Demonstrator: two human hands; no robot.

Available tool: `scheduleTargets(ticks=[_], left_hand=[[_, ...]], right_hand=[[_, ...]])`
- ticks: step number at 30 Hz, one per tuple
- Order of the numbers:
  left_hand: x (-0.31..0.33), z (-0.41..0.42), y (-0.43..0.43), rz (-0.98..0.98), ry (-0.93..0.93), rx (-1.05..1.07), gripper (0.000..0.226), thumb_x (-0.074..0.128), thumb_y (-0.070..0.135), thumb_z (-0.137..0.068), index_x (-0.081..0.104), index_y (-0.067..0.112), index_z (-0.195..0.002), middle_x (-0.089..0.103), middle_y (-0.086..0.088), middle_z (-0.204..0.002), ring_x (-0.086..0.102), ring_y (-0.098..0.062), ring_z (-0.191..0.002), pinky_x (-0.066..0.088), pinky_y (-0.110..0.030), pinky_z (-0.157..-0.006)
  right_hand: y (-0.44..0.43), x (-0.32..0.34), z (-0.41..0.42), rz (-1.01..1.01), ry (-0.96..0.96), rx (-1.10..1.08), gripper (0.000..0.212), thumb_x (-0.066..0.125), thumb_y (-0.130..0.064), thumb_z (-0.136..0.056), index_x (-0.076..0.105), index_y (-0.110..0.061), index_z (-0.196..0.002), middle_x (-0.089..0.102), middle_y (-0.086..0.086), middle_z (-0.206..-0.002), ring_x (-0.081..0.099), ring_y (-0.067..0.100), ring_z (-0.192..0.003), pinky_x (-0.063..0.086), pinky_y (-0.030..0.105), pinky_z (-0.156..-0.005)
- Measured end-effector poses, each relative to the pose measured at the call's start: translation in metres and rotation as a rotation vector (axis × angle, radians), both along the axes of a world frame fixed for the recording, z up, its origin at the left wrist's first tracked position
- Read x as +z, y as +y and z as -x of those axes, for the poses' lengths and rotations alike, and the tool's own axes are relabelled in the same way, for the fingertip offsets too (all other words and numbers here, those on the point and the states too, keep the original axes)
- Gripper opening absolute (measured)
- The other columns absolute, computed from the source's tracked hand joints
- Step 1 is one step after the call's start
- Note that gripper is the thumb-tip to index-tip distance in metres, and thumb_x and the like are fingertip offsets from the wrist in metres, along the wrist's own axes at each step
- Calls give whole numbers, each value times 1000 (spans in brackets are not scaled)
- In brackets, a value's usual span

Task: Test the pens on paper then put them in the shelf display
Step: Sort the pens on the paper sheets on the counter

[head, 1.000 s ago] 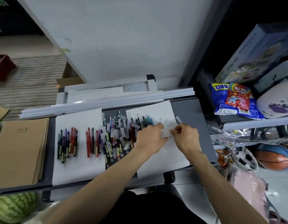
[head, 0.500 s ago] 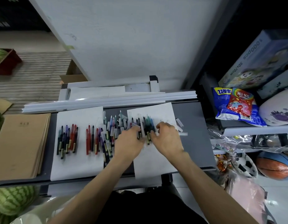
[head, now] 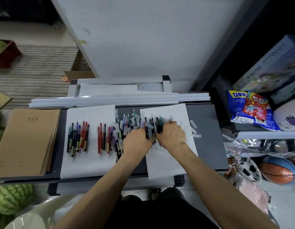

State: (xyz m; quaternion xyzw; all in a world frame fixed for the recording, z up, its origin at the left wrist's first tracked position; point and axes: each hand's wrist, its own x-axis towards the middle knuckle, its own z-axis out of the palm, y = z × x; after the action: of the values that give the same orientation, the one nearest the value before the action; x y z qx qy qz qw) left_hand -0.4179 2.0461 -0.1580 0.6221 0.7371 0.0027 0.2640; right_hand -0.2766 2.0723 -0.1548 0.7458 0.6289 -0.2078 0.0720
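1. Dark grey flat table top (head: 208, 129) is taking up the middle of the view, and a large pale board (head: 135, 38) is standing behind it.
2. Two white paper sheets are lying on this table: the left white sheet (head: 87, 159) and the right white sheet (head: 165, 164), with a strip of bare table between them.
3. The person's left hand (head: 137, 141) and right hand (head: 172, 136) are meeting at the left edge of the right sheet.
4. Both hands are closing their curled fingers around one bundle of dark capped pens (head: 151, 131), the left hand from the left side and the right hand from the right side.
5. The bundle is resting on the right sheet, with the pen tips pointing away from the person.
6. A loose heap of mixed coloured pens (head: 122, 128) is lying just beside the left hand, across the gap between the sheets.
7. On the left sheet, a row of dark and red pens (head: 78, 136) and a smaller row of red pens (head: 103, 138) are lying apart from each other.
8. Some clear plastic caps (head: 193, 124) are lying near the right hand, on the right sheet's edge and on the table.
9. A stack of brown paper notebooks (head: 26, 142) is lying at the left end of the table.
10. A striped green watermelon (head: 11, 195) is sitting lower left, and an orange and blue basketball (head: 278, 171) is sitting at the right.
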Motion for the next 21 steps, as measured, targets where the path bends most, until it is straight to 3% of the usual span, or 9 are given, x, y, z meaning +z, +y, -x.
scheduleTargets(ticks=[3,7,12,17,21], left_hand=[[2,-2,4,15,28,-14,41,68,49,-93,47,20,-72,60,-3,-82,63,-27,-73,44,-33,-58],[3,-5,8,28,27,-32,31,66,40,-93,55,15,-81,61,-7,-91,60,-30,-78,46,-35,-62],[1,-4,12,48,-8,0,39,68,41,-93,44,21,-70,58,-4,-83,58,-27,-71,45,-33,-59],[-2,-7,8,60,-31,47,44,71,47,-92,44,18,-73,60,-7,-90,63,-30,-77,47,-35,-60],[-2,-10,8,74,-40,71,44,73,44,-90,43,18,-71,61,-10,-93,65,-33,-82,51,-37,-64]], right_hand=[[1,1,5,11,-3,2,53,70,-38,-92,55,0,-125,63,14,-117,67,32,-105,43,34,-71],[7,6,11,36,26,-3,30,71,-26,-87,63,-5,-107,66,10,-104,67,30,-93,45,32,-68],[11,7,13,74,23,11,12,65,-17,-87,54,-15,-87,58,4,-89,54,25,-76,44,31,-65],[12,1,8,68,14,74,1,59,-13,-92,60,-13,-92,67,8,-103,62,28,-84,45,32,-68],[12,-2,-1,65,69,68,20,50,-11,-100,68,-6,-107,68,13,-112,68,34,-103,44,33,-72]])
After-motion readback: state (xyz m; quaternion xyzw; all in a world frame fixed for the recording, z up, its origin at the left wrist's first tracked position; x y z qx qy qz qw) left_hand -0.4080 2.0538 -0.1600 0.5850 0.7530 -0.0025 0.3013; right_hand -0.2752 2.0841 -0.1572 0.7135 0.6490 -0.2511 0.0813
